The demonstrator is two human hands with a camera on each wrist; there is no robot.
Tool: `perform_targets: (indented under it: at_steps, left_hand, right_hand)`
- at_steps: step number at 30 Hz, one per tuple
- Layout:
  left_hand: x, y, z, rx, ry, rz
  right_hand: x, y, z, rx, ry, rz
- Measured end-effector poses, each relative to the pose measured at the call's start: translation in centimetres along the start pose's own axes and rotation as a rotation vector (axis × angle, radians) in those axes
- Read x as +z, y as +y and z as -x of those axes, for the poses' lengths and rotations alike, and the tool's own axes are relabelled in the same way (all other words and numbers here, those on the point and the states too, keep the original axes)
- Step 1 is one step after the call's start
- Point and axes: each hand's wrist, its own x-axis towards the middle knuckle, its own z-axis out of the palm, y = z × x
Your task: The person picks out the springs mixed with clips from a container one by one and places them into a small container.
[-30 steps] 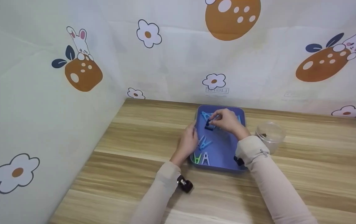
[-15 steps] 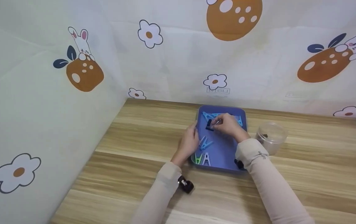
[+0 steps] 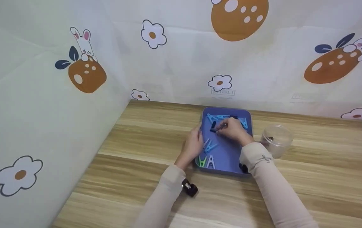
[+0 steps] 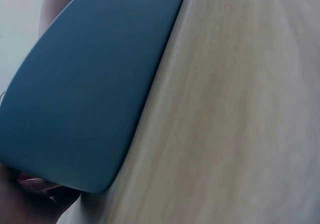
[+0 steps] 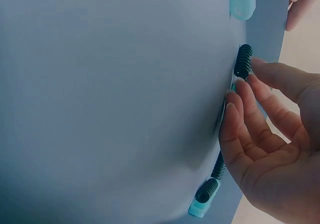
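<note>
A black clothespin with ridged ends lies toward the upper left inside the blue tray. My right hand pinches it at one end, with the thumb and index fingertips right at the ridged part in the right wrist view; the other fingers are bent beside them. My left hand holds the tray's left side, fingers along the outer wall. Around the hands in the tray lie blue clothespins near the left wall and at the far end, and a green one beside a white one at the near-left corner.
A clear round jar with something small and dark inside stands just right of the tray, near my right forearm. The wooden table meets printed cloth walls at the back and left.
My right hand has shifted slightly right and toward me, so more of the black clothespin shows beside the fingertips. My left hand keeps its place on the tray.
</note>
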Motion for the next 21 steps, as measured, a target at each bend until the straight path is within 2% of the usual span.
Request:
perform_targets:
  at_steps: [10,18,21]
  left_hand:
    - [0.0,0.0,-0.1,-0.009,-0.024,0.024]
    - [0.2,-0.3,-0.2,0.048,-0.016,0.065]
    - [0.2,-0.4,-0.2,0.049,-0.018,0.076]
  right_hand:
    - [0.7,0.4,-0.1,-0.019,0.041,0.030]
    - [1.1,0.2,-0.1,-0.014,0.058,0.045]
    - [1.1,0.2,-0.1,-0.010,0.052,0.042]
